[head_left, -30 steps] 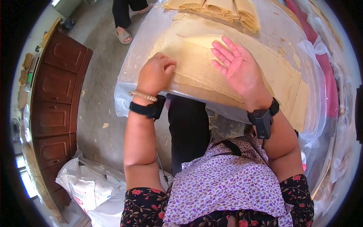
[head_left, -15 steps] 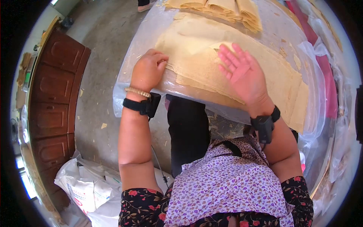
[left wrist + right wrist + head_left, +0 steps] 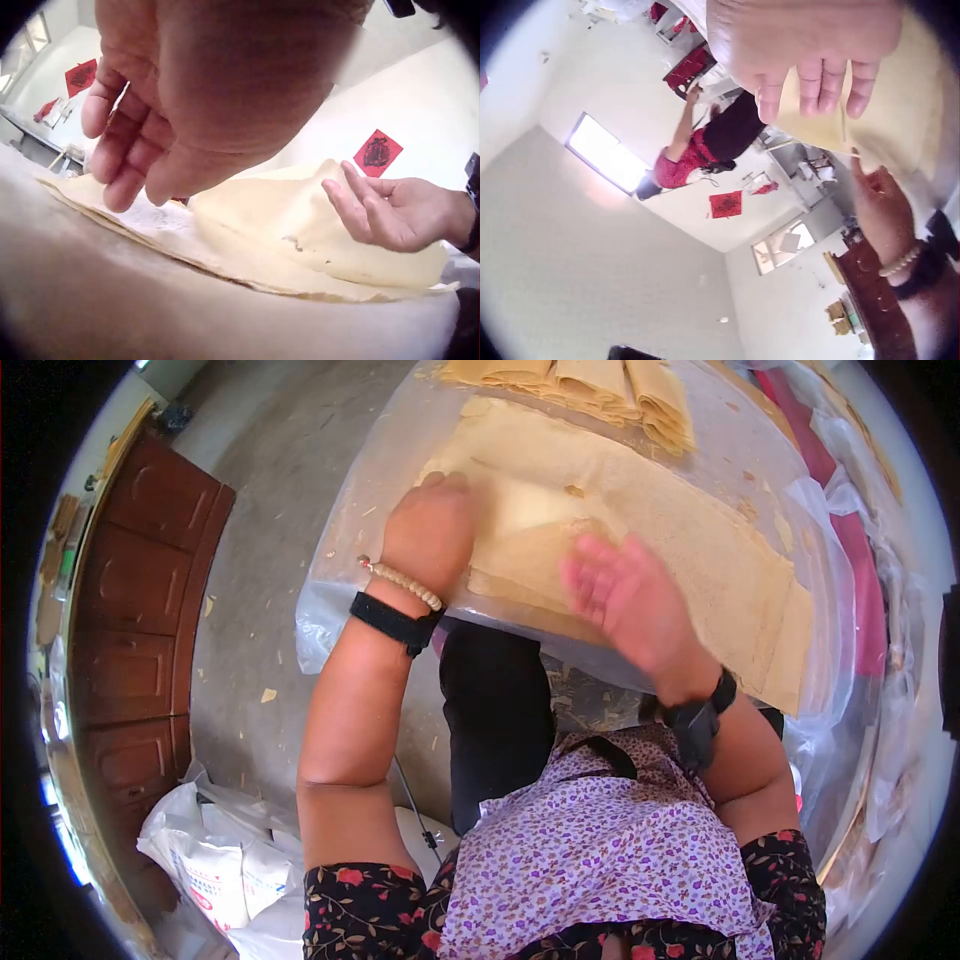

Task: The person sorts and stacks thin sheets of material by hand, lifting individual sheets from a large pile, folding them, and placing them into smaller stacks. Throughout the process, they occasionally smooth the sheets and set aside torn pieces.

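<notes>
Thin tan sheets [image 3: 700, 520], like flat pancakes with ragged edges, lie layered on the plastic-covered table. My left hand [image 3: 430, 535] is over their left end, fingers bent loosely downward. In the left wrist view, the left fingers [image 3: 124, 180] hang just above the sheets with nothing held between them. My right hand [image 3: 640, 600], blurred in the head view, is over the near middle of the sheets, palm turned up. Its fingers are mostly straight in the right wrist view and overlap the pale sheet [image 3: 900, 97]. One sheet bulges upward beside this hand in the left wrist view.
Folded tan sheets [image 3: 590, 390] lie in a row at the table's far side. Clear plastic [image 3: 325, 605] hangs over the left edge. White sacks [image 3: 220, 870] stand on the floor near brown cabinets [image 3: 140, 590]. Another person [image 3: 697, 146] is across the room.
My left hand drew left, then moved forward and right over the sheets. My right hand came nearer to the table's front edge. The other person's legs left the head view.
</notes>
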`<action>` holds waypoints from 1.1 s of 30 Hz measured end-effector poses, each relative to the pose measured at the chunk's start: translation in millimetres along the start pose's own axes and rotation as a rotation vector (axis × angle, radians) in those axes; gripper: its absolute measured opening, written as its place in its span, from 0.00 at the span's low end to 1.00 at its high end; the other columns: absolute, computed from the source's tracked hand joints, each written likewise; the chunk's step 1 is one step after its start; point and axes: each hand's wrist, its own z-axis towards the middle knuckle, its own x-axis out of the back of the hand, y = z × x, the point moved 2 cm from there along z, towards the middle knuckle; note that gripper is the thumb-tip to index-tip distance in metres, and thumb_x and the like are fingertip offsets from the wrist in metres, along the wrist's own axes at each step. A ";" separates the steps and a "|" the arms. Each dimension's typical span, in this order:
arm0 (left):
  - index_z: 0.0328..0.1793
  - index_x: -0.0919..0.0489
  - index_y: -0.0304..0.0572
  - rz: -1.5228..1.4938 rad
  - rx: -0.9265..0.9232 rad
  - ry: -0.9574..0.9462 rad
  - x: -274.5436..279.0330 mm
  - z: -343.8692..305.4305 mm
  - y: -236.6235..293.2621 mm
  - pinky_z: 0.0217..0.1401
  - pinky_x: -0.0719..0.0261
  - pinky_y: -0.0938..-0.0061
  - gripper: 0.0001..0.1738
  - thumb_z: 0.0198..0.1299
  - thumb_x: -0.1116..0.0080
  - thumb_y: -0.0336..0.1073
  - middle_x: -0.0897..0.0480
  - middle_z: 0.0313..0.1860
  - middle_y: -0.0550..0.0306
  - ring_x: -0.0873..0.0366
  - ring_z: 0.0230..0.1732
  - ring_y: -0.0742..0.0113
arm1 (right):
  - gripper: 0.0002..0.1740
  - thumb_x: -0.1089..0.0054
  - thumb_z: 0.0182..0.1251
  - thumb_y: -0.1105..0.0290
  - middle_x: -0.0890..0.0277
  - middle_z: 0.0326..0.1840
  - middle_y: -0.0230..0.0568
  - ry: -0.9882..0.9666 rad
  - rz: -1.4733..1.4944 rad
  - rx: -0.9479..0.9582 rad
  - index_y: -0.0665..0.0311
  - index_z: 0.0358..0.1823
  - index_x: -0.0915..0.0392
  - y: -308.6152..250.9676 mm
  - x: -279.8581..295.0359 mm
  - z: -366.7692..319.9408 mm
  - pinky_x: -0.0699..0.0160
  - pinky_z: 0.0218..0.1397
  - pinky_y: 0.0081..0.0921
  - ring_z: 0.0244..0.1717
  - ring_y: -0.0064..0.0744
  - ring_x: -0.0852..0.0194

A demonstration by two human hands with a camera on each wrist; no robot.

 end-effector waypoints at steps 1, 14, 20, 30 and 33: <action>0.58 0.15 0.51 -0.036 0.004 -0.027 -6.3 0.7 0.1 0.54 0.18 0.59 0.16 0.65 0.44 0.33 0.15 0.47 0.54 0.18 0.53 0.50 | 0.27 0.53 0.82 0.51 0.24 0.70 0.47 -0.044 -0.059 -0.133 0.59 0.72 0.27 10.6 -1.0 -7.1 0.26 0.71 0.44 0.69 0.42 0.25; 0.59 0.16 0.51 -0.199 -0.080 -0.069 -7.6 3.7 0.5 0.60 0.20 0.58 0.19 0.61 0.39 0.30 0.18 0.55 0.53 0.21 0.56 0.47 | 0.27 0.31 0.54 0.68 0.19 0.57 0.45 0.509 -2.168 1.091 0.55 0.59 0.18 -37.6 -85.4 20.0 0.27 0.61 0.40 0.57 0.44 0.21; 0.56 0.16 0.51 -0.103 -0.083 -0.160 -21.1 23.1 -6.8 0.56 0.18 0.56 0.17 0.61 0.42 0.31 0.18 0.51 0.53 0.20 0.54 0.47 | 0.15 0.32 0.62 0.64 0.13 0.47 0.43 0.522 -2.070 0.641 0.55 0.50 0.12 -43.7 -53.0 69.3 0.18 0.48 0.40 0.48 0.49 0.15; 0.63 0.16 0.60 0.012 -0.036 -0.214 -24.4 34.2 2.2 0.56 0.16 0.58 0.23 0.62 0.43 0.33 0.18 0.53 0.54 0.17 0.55 0.51 | 0.22 0.38 0.65 0.52 0.14 0.41 0.57 0.649 -1.534 0.666 0.64 0.46 0.11 -88.2 -26.2 80.0 0.18 0.50 0.43 0.45 0.57 0.15; 0.65 0.17 0.60 -0.035 -0.015 -0.149 -29.0 33.4 3.6 0.57 0.17 0.57 0.24 0.60 0.42 0.34 0.18 0.53 0.53 0.17 0.56 0.51 | 0.23 0.38 0.64 0.52 0.14 0.41 0.60 0.636 -1.429 0.589 0.64 0.49 0.12 -93.6 -13.8 77.4 0.17 0.50 0.41 0.45 0.57 0.14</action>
